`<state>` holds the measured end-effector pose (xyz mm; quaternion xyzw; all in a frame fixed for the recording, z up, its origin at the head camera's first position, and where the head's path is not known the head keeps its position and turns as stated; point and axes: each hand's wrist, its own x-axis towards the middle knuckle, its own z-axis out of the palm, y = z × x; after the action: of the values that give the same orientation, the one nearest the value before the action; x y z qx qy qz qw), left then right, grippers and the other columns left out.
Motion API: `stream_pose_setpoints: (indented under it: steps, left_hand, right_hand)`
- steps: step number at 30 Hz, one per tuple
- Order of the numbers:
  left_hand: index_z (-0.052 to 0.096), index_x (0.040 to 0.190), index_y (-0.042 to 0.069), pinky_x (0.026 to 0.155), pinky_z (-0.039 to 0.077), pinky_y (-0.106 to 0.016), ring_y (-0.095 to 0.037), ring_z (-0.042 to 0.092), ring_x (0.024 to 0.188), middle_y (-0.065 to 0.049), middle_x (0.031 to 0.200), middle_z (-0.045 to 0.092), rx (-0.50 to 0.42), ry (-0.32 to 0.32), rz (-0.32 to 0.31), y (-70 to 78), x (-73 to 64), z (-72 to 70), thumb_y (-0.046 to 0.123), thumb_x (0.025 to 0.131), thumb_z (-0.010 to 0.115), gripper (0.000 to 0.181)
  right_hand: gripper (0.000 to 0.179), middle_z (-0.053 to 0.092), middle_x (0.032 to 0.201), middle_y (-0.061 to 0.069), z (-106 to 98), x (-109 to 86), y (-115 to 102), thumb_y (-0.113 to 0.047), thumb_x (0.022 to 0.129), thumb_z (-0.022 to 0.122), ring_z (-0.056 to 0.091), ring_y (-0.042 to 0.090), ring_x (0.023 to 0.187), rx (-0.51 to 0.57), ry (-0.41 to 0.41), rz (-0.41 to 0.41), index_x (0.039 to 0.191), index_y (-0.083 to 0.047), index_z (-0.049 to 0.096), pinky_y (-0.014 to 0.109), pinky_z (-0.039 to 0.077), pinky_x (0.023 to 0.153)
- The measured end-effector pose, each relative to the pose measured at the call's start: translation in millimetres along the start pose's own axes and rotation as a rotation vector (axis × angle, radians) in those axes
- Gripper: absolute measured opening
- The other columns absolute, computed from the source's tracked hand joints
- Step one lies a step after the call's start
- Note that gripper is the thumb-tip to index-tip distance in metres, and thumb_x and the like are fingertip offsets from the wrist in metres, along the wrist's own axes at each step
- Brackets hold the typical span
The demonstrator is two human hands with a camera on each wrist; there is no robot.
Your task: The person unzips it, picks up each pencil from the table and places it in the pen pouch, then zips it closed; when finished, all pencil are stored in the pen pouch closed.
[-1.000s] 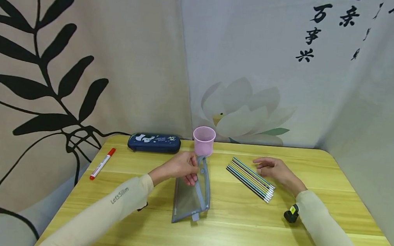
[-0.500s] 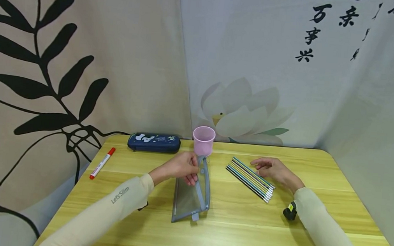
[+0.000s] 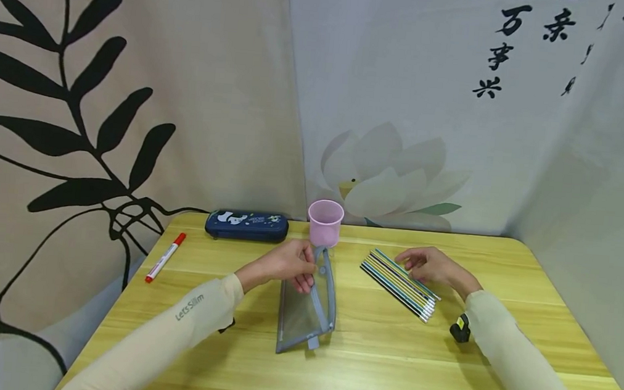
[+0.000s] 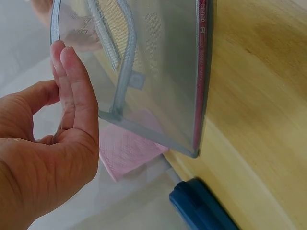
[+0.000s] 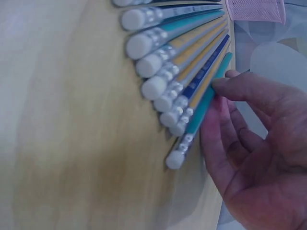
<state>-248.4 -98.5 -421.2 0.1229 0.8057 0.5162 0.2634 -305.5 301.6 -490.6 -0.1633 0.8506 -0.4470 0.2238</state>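
Observation:
My left hand (image 3: pixel 289 264) grips the upper edge of a grey mesh zip pouch (image 3: pixel 296 320), which stands up from the table. In the left wrist view a dark red printed strip (image 4: pixel 201 72) runs along one side of the pouch (image 4: pixel 168 86). Several striped pencils with white erasers (image 3: pixel 393 286) lie side by side to its right, fanned out in the right wrist view. With thumb and fingers my right hand (image 3: pixel 432 267) pinches the outermost green pencil (image 5: pixel 206 103), whose eraser end sits slightly apart from the row.
A pink mesh cup (image 3: pixel 325 224) stands at the back, just beyond the pouch. Left of it lies a dark blue pencil case (image 3: pixel 247 226). A red-capped white marker (image 3: pixel 165 258) lies near the table's left edge. Curtains hang behind the wooden table (image 3: pixel 363 373).
My right hand has edged left onto the outermost pencil, whose eraser end now juts out from the row. My left hand keeps its hold on the pouch. The head view has shifted slightly.

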Motion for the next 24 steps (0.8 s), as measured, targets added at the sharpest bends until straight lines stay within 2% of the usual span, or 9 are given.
stream_pose_setpoints:
  steps: [9,13,17,24]
  left_hand:
    - [0.053,0.103,-0.003,0.058,0.069,-0.041,-0.019,0.073,0.056,-0.016,0.072,0.073,-0.008,-0.004,0.008,1.7,0.1,0.4,-0.001,0.098,0.058,0.007]
    - [0.053,0.103,-0.003,0.057,0.069,-0.039,-0.019,0.073,0.056,-0.016,0.072,0.073,-0.009,-0.008,0.009,3.3,-0.1,1.3,-0.001,0.098,0.058,0.007]
    - [0.053,0.104,-0.003,0.058,0.069,-0.040,-0.020,0.073,0.056,-0.016,0.072,0.073,-0.009,-0.005,0.007,3.6,1.1,2.0,-0.001,0.098,0.058,0.008]
    - [0.054,0.102,-0.002,0.062,0.070,-0.044,-0.019,0.074,0.057,-0.016,0.073,0.074,0.002,-0.004,-0.002,1.5,3.8,4.3,-0.001,0.097,0.059,0.008]
  right_hand:
    - [0.052,0.064,0.112,0.025,2.3,2.6,-0.1,0.009,0.090,0.065,0.050,0.017,0.069,0.007,0.026,0.030,0.141,0.002,0.061,0.026,0.045,0.052]
    - [0.052,0.065,0.108,0.024,5.9,3.9,-1.3,0.010,0.088,0.066,0.050,0.016,0.068,-0.043,0.060,0.017,0.139,0.004,0.060,0.024,0.044,0.051]
    - [0.048,0.068,0.107,0.022,7.2,3.2,-3.3,0.008,0.089,0.068,0.056,0.018,0.076,-0.094,0.089,0.000,0.137,0.005,0.060,0.024,0.048,0.052]
    - [0.042,0.069,0.102,0.016,6.9,0.0,-3.1,0.004,0.092,0.070,0.060,0.019,0.081,-0.180,0.117,0.024,0.133,-0.002,0.066,0.026,0.051,0.060]
